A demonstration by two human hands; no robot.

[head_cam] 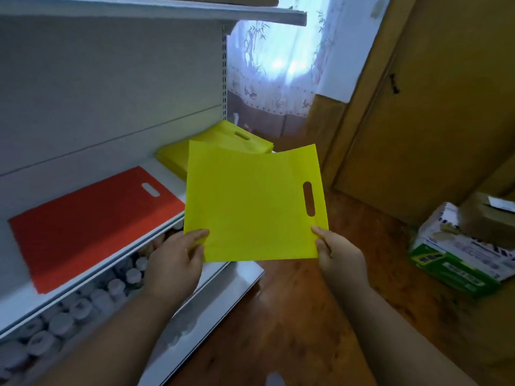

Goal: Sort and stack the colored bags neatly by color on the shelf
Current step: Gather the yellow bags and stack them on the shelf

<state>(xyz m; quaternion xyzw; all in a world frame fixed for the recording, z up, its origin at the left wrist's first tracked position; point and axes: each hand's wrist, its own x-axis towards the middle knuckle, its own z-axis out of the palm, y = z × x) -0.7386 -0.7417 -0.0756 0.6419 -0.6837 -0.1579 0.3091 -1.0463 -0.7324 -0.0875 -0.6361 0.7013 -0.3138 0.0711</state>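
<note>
From the head camera, the person is holding a single yellow bag [250, 201] flat out in front of them, over the front edge of the shelf [167, 174]. The left hand [178, 257] is pinching the bag's near left corner, thumb on top and fingers curled underneath; the right hand [337, 252] is gripping the near right corner in the same way. The bag's cut-out handle is pointing to the right, away from the shelf.

On the shelf two colours are already lying apart. A red pile [92, 224] is sitting flat to the left, and a yellow pile [223, 146] is resting further along to the right, near the upright post; the held bag is partly hiding it. The two piles are lying near each other without overlapping. How many bags each pile contains cannot be told from here.

So the sorting looks well under way: both colours have their places, and the bag in hand is probably heading for the yellow pile just beyond it. It is not lying there yet, and its handle is not matching the pile's. No other loose bags are showing, so what is left cannot be judged.

Below the shelf, white-capped bottles [92, 296] are standing in rows. A cardboard box [459, 254] is lying on the wooden floor [292, 316] to the right.
</note>
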